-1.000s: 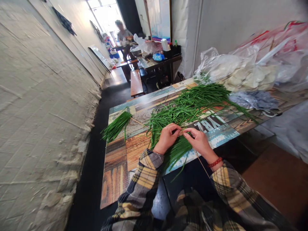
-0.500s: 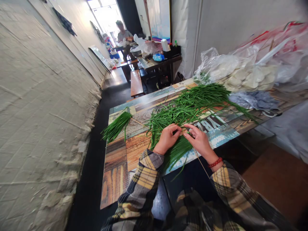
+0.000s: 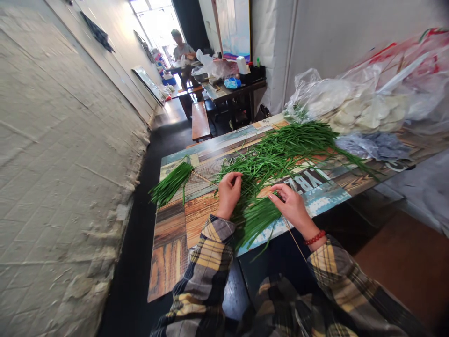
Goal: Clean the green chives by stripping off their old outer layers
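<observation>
Long green garlic chives lie in a loose pile [image 3: 277, 152] across the table. My left hand [image 3: 229, 193] is at the near-left edge of that pile, fingertips pinched together; whether a strand is between them is too small to tell. My right hand [image 3: 290, 206] pinches the top of a fanned bunch of chives [image 3: 257, 220], which hangs toward the table's near edge. A thin wooden skewer [image 3: 293, 238] runs from under this hand toward my body. To the left, a finished-looking chive bunch [image 3: 172, 184] sits on its own skewer [image 3: 203, 178].
The patchwork-patterned table [image 3: 168, 229] runs rightward to clear plastic bags [image 3: 368, 105] of pale flat slices and a crumpled bluish bag [image 3: 373, 145]. A rough brick wall [image 3: 63, 178] stands left. Farther off are a bench [image 3: 200, 120], a cluttered table [image 3: 224, 93] and a person [image 3: 182, 49].
My left hand has moved left and slightly up, away from my right hand, to the edge of the loose chives. My right hand stays at the fanned bunch.
</observation>
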The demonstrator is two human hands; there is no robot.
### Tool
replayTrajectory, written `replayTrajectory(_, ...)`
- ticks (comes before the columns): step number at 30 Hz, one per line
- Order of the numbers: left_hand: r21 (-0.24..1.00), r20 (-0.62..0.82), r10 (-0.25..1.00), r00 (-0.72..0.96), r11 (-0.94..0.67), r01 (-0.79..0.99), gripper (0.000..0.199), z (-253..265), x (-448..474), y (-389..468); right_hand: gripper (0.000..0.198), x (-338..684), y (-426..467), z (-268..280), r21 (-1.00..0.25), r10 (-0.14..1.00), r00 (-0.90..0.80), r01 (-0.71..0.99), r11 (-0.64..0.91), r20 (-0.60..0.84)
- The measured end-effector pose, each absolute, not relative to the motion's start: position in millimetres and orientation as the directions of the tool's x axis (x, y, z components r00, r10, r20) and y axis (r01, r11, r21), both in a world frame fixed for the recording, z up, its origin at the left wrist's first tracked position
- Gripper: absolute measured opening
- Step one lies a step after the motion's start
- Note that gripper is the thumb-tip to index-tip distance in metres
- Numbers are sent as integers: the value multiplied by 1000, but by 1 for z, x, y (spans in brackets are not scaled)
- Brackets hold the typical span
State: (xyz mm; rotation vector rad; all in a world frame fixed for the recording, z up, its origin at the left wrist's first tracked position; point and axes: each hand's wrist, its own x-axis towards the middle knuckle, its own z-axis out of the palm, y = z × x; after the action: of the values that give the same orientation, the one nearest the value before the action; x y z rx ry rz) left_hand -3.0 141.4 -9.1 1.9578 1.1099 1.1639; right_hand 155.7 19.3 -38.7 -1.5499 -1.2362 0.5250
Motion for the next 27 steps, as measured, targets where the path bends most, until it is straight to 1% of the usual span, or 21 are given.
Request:
replayTrajectory(2, 763, 422, 874, 241, -486, 426, 14, -12, -9, 150, 21, 156, 19, -39, -897, 895, 369, 436, 72, 251)
replayTrajectory(7, 589, 421, 811, 407, -586, 557, 18, -15, -13, 150, 20, 155, 19, -38, -899, 892, 363, 426, 97, 268)
replayTrajectory(10, 443, 424, 728, 538, -685, 578, 23, -13, -9, 143, 20, 155, 19, -37, -901, 889, 361, 417, 116, 281)
replayTrajectory(13, 301, 390, 652, 651, -758, 579, 28, -9, -5, 136, 20, 156, 19, -38, -897, 890, 353, 426, 121, 288)
replayTrajectory(15, 257, 356, 648, 673, -760, 597, 25, -8, -3, 133, 20, 156, 19, -38, -892, 891, 351, 438, 114, 286)
replayTrajectory(16, 254, 346, 658, 669, -752, 609, 22, -8, -3, 132, 20, 156, 19, -38, -890, 892, 351, 443, 109, 284)
replayTrajectory(18, 288, 346, 687, 639, -726, 624, 17, -9, -3, 133, 20, 156, 19, -39, -889, 894, 352, 447, 100, 277)
replayTrajectory(19, 327, 361, 707, 609, -707, 627, 16, -9, -4, 135, 20, 156, 19, -38, -889, 894, 353, 447, 97, 275)
replayTrajectory(21, 443, 414, 759, 502, -650, 618, 15, -12, -7, 141, 20, 156, 18, -38, -889, 894, 353, 449, 96, 275)
replayTrajectory(22, 518, 443, 792, 420, -609, 601, 14, -13, -9, 145, 20, 156, 18, -37, -887, 893, 354, 451, 97, 277)
replayTrajectory(24, 687, 462, 859, 219, -503, 525, 12, -15, -13, 153, 19, 156, 18, -37, -885, 893, 353, 455, 98, 280)
replayTrajectory(26, 836, 404, 913, 50, -391, 385, 10, -17, -17, 160, 20, 156, 18, -36, -887, 895, 349, 451, 99, 278)
replayTrajectory(27, 890, 356, 934, 2, -340, 303, 9, -17, -18, 162, 20, 156, 18, -37, -889, 897, 345, 446, 102, 275)
